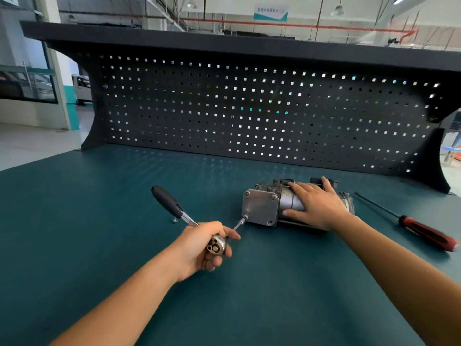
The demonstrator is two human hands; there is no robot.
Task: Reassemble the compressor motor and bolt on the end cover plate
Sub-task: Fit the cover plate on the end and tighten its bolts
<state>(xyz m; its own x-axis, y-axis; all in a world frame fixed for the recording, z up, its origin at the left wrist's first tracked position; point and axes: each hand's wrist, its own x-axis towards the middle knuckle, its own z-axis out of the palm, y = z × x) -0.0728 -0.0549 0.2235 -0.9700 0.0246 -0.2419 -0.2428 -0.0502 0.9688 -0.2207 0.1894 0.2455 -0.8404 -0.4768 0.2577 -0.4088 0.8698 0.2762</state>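
While my left hand (207,245) grips ratchet (174,208), bar (239,224) points right into cover plate (259,207) corner bolt (245,217); my right hand (316,206) flat on motor (287,199).

Factory workshop; pegboard (249,108) workbench (99,208)

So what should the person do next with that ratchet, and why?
Probably swing the ratchet to tighten: its extension meets the lower-left corner of the end cover plate, the left hand grips the ratchet head, and the right hand presses on the motor.
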